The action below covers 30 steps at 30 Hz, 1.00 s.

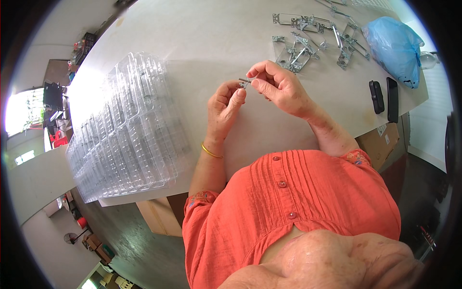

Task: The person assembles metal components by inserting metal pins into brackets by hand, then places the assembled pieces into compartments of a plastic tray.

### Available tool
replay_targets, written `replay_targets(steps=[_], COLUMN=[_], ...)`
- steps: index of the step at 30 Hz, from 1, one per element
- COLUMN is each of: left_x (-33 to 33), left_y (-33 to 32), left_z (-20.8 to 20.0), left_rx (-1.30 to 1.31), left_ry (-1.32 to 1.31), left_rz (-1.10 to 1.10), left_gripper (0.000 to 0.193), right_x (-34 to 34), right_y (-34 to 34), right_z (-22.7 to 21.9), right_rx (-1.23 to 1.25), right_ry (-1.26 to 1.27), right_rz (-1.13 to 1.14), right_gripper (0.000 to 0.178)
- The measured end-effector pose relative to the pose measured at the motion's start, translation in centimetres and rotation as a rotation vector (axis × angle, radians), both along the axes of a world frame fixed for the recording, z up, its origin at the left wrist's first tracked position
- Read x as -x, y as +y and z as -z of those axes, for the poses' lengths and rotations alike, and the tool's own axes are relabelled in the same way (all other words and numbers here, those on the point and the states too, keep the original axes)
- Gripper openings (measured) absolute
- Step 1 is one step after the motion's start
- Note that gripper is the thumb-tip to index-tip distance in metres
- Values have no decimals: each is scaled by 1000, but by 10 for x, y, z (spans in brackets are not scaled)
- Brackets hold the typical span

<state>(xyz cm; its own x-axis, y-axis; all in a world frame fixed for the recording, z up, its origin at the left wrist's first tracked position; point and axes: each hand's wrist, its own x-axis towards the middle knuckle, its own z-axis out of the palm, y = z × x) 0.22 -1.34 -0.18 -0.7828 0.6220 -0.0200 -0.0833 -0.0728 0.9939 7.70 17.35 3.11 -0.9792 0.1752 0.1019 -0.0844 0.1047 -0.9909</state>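
Note:
Above the near middle of the table, both my hands meet at a small metal bracket point(245, 82). My left hand point(224, 107), with a gold bangle on its wrist, pinches the bracket's left side between thumb and fingers. From the other side, my right hand point(279, 86) closes thumb and forefinger on the same piece. Its exact shape is too small to make out and partly hidden by fingertips. Beyond my right hand lies a loose pile of similar silvery metal brackets point(301, 50), some with long thin arms.
Clear plastic blister trays point(130, 125) are stacked in rows on the table's left side. At the right stand a blue plastic bag point(392, 45), a black case point(376, 97) and a black phone point(392, 100). Cardboard boxes point(380, 147) sit below the table edge point(120, 200).

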Motion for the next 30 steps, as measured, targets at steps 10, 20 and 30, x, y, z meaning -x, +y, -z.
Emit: replay_targets(steps=[10,20,30], left_x=[-3,-7,-7], left_y=[3,9,4], left_z=[0,1,-11], left_rx=[112,173,354], left_ry=[147,300,457], left_rz=[-23,-27,279], left_gripper=[25,22,23], right_x=[3,4,4], right_y=[4,2,4], right_z=[-1,9,14], right_rx=[212,-117,41], right_ry=[-213,-31,26], right_rz=[-143,37,86], right_gripper=[16,7,7])
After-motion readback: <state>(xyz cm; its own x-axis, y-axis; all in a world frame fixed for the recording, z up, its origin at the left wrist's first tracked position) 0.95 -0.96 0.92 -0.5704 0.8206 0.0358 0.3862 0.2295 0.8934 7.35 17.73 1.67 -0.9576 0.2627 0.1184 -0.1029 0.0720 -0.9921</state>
